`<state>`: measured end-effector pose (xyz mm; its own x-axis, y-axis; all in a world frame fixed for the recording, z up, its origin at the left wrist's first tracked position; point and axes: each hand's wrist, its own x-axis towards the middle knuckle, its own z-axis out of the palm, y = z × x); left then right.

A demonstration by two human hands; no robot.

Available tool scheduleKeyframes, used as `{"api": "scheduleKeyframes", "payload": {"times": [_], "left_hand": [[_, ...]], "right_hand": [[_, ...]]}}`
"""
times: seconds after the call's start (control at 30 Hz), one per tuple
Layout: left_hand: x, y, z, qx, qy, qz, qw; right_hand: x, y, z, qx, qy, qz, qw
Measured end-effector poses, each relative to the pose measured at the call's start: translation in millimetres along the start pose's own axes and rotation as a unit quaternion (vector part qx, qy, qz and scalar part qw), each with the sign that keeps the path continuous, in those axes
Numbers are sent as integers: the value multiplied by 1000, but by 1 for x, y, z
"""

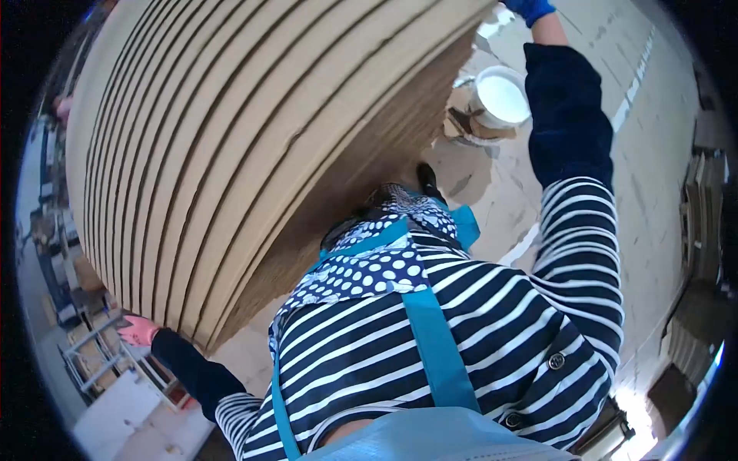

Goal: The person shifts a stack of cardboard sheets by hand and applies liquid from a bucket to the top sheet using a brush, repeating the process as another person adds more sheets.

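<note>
A large tilted stack of brown cardboard sheets (pixel 231 131) fills the upper left, close in front of my body. Dark gaps separate its layered edges. At its lower left corner is my left hand (pixel 140 330) in a pink glove, gripping the edge with part of the fingers showing. My right hand (pixel 530 9), in a blue glove, is at the top frame edge beside the stack's far right corner. Most of its fingers are cut off, so its grip is hidden.
A white bucket (pixel 501 96) stands on the floor beyond the stack, with brown cardboard pieces beside it. A metal-framed rack (pixel 96 349) is at lower left. More cardboard stacks (pixel 699 215) line the right side. My dark shoe (pixel 428 178) shows on the floor.
</note>
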<state>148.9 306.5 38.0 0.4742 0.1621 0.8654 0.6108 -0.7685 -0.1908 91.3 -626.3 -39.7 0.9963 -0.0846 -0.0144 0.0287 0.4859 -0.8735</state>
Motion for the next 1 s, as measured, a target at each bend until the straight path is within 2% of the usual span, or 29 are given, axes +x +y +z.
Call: {"api": "scheduleKeyframes", "payload": {"times": [0.03, 0.07, 0.1, 0.13, 0.17, 0.2, 0.23, 0.27, 0.3, 0.33, 0.37, 0.4, 0.43, 0.47, 0.5, 0.53, 0.6, 0.63, 0.67, 0.73, 0.77, 0.9, 0.93, 1.0], "left_hand": [[13, 31, -19, -197, -91, 4, 976], [19, 60, -24, -277, -103, 45, 954], [26, 90, -30, -353, -116, 85, 924], [20, 145, -97, -473, -213, 137, 844], [19, 189, -134, -547, -298, 178, 761], [9, 231, -181, -603, -403, 124, 678], [5, 263, -198, -599, -399, 173, 672], [-1, 296, -235, -571, -399, 227, 680], [-8, 327, -254, -589, -413, 246, 649], [-15, 353, -267, -604, -428, 264, 618], [-24, 373, -277, -595, -407, 315, 617], [-35, 391, -281, -585, -383, 364, 615], [-38, 397, -236, -476, -309, 482, 668], [-51, 412, -244, -399, -274, 583, 653], [-71, 420, -268, -389, -238, 605, 653], [-85, 423, -288, -379, -203, 625, 652], [-87, 432, -292, -408, -214, 630, 625], [-89, 436, -297, -388, -222, 626, 639], [-90, 437, -292, -401, -238, 619, 632], [-91, 434, -279, -411, -231, 617, 630], [-93, 436, -284, -406, -238, 616, 632], [-96, 440, -287, -400, -219, 627, 631], [-98, 441, -289, -393, -217, 628, 635], [-98, 443, -290, -385, -228, 623, 642]], "right_hand": [[-26, 13, -13, 46, 102, -65, 992], [-54, 28, -10, 89, 202, -129, 967], [-69, 61, -52, 206, 194, -147, 948], [-92, 119, -128, 327, 118, -105, 932], [-120, 167, -130, 326, 89, -101, 936], [-142, 214, -132, 190, 237, -67, 950], [-156, 273, -133, 248, 327, -14, 912], [-183, 314, -138, 303, 257, 51, 916], [-210, 354, -142, 347, 189, 122, 911], [-226, 395, -147, 348, 326, 158, 865], [-233, 404, -129, 330, 460, 137, 813], [-232, 409, -125, 338, 462, 137, 808], [-229, 413, -126, 280, 523, 148, 791], [-225, 417, -132, 217, 578, 161, 770], [-218, 429, -145, 152, 566, 180, 790], [-209, 432, -154, 158, 565, 185, 788], [-187, 450, -180, -28, 519, 259, 814], [-171, 467, -195, -106, 539, 283, 786], [-164, 467, -196, -98, 538, 288, 786], [-143, 444, -195, 51, 511, 300, 804], [-134, 450, -194, 65, 561, 288, 773], [-109, 474, -204, 70, 561, 309, 764], [-106, 493, -210, -32, 587, 287, 757], [-102, 497, -206, -131, 604, 264, 740]]}}
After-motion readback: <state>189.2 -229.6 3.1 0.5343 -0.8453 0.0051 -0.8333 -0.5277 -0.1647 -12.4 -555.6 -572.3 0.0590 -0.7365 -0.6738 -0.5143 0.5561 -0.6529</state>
